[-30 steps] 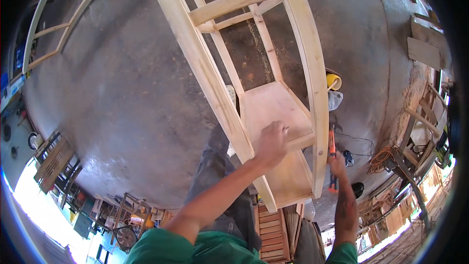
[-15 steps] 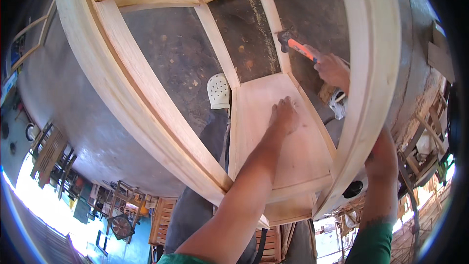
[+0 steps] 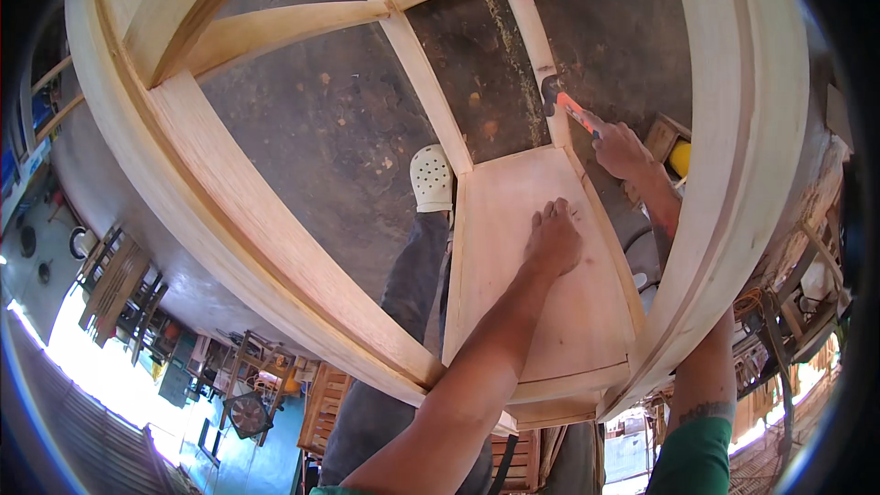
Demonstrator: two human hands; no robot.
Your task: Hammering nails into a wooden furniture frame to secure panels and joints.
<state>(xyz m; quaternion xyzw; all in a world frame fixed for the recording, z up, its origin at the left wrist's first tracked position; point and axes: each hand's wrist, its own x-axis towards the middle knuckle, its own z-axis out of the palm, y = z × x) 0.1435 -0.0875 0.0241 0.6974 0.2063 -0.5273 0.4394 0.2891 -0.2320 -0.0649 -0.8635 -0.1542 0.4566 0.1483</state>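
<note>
A pale wooden frame (image 3: 229, 211) of long rails and cross bars fills the view above a dark concrete floor. A flat wooden panel (image 3: 541, 302) is set inside it at the centre. My left hand (image 3: 553, 240) rests flat on that panel, fingers together. Reaching through the frame, my right hand (image 3: 621, 148) grips an orange-handled hammer (image 3: 566, 105), whose dark head lies against a thin upright rail (image 3: 536, 55). My foot in a white clog (image 3: 431, 178) stands on the floor left of the panel.
A yellow object (image 3: 680, 159) and a small wooden box (image 3: 662, 136) lie on the floor right of the hammer. Wooden pieces and clutter (image 3: 119, 284) sit at the lower left, a black cable (image 3: 768, 339) and more clutter at the right edge.
The view has closed in on the frame. My right hand with the hammer has risen from low beside the panel to the thin rail above it. My left hand stays on the panel.
</note>
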